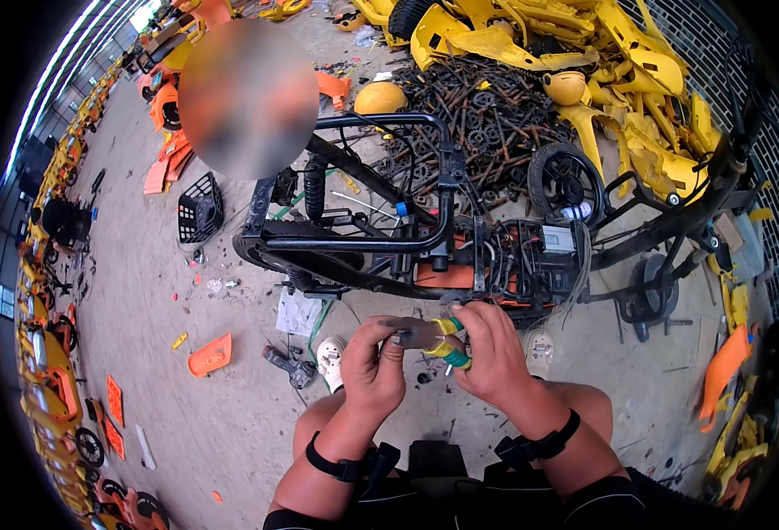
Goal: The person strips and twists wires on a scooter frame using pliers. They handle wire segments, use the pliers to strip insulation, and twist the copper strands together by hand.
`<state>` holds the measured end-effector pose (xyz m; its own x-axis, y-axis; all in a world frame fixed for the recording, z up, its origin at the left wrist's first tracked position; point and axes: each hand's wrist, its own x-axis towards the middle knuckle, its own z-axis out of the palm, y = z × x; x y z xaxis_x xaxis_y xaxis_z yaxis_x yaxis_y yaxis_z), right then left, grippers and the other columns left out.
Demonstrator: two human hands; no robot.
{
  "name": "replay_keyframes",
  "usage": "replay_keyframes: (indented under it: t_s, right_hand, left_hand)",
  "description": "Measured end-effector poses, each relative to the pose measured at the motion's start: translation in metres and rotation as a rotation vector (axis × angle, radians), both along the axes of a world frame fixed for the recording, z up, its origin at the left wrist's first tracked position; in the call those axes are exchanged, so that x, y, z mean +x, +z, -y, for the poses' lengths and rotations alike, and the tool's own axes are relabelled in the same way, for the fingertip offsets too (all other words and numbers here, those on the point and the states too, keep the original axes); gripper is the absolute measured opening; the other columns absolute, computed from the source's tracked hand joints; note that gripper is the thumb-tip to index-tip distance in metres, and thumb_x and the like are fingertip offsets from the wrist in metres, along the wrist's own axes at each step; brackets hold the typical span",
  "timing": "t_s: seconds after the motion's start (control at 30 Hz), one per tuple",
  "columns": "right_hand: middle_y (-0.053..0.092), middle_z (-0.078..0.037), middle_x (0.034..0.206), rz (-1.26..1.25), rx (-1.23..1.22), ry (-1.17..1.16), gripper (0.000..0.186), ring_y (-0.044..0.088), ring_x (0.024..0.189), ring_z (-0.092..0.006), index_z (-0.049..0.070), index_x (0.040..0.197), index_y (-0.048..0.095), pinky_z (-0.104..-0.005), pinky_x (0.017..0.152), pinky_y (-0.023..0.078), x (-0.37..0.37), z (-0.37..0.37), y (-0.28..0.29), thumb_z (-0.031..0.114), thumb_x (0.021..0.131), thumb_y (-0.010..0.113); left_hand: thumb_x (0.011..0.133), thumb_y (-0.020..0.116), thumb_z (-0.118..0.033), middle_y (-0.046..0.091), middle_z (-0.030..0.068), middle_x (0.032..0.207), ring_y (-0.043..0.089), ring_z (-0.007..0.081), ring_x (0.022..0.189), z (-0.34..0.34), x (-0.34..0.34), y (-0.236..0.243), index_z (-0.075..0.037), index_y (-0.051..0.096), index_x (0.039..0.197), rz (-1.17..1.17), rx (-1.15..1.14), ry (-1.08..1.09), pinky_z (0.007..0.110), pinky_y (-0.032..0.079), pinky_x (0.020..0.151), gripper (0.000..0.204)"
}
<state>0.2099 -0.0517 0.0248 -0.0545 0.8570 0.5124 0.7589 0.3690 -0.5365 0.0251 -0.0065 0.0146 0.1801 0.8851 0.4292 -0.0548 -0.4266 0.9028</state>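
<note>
Low in the middle, my left hand grips a small dark, flat metal piece between thumb and fingers. My right hand is closed on pliers with yellow and green handles; their jaws are hidden or too small to make out against the piece. Just beyond both hands lies a black two-wheeler frame with a rear shock, exposed wiring and an orange panel low in it. A power drill rests on the floor left of my feet.
A rusty heap of metal parts and yellow body panels fill the upper right. A loose wheel stands behind the frame. A black basket and orange plastic pieces lie leftward. Yellow scooters line the left side.
</note>
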Motion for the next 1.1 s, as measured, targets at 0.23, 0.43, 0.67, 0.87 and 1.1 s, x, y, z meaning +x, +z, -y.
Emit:
replay_keyframes:
  t_s: [0.23,0.43,0.67,0.87,1.1]
  right_hand:
    - [0.057,-0.016,0.116,-0.002,-0.114,-0.017,0.074,0.060,0.102,-0.0368,0.002,0.130,0.052,-0.0443,0.088,0.049,0.001,0.006,0.008,0.002,0.061,0.079]
    - [0.058,-0.015,0.115,0.042,-0.165,-0.048,0.076,0.060,0.105,-0.0358,0.005,0.128,0.053,-0.0426,0.089,0.050,0.006,0.011,-0.003,0.006,0.058,0.081]
    - [0.059,-0.015,0.116,0.072,-0.227,-0.051,0.072,0.061,0.105,-0.0350,0.007,0.126,0.056,-0.0428,0.088,0.051,0.009,0.015,-0.006,0.009,0.058,0.081]
    - [0.063,-0.017,0.107,0.099,-0.204,-0.050,0.057,0.063,0.097,-0.0391,0.007,0.118,0.061,-0.0447,0.082,0.053,0.012,0.028,0.000,0.007,0.063,0.077]
    - [0.066,-0.020,0.103,-0.169,-0.476,0.013,0.045,0.064,0.093,-0.0432,0.004,0.113,0.062,-0.0453,0.080,0.053,-0.003,0.036,0.002,0.002,0.069,0.070]
  left_hand:
    - [0.103,0.057,-0.009,0.064,0.0104,0.106,0.060,0.0142,0.089,0.008,0.000,0.010,0.001,0.055,0.110,0.118,-0.183,-0.044,0.028,0.049,0.082,0.012]
    - [0.104,0.056,-0.012,0.064,0.0077,0.098,0.057,0.0115,0.080,0.006,-0.006,0.009,0.000,0.054,0.106,0.092,-0.339,-0.089,0.025,0.047,0.073,0.012]
    - [0.102,0.056,-0.007,0.061,0.0001,0.087,0.051,0.0070,0.078,0.003,-0.016,0.023,-0.001,0.057,0.101,-0.164,-0.290,-0.064,0.023,0.042,0.070,0.006]
    - [0.098,0.061,-0.016,0.057,0.0144,0.069,0.055,0.0248,0.057,0.003,-0.034,0.037,-0.002,0.058,0.095,-0.366,-0.307,-0.196,0.035,0.043,0.055,0.014]
    - [0.098,0.062,-0.012,0.054,0.0114,0.067,0.048,0.0180,0.056,0.002,-0.051,0.019,-0.001,0.060,0.096,-0.328,-0.224,-0.271,0.035,0.040,0.053,0.011]
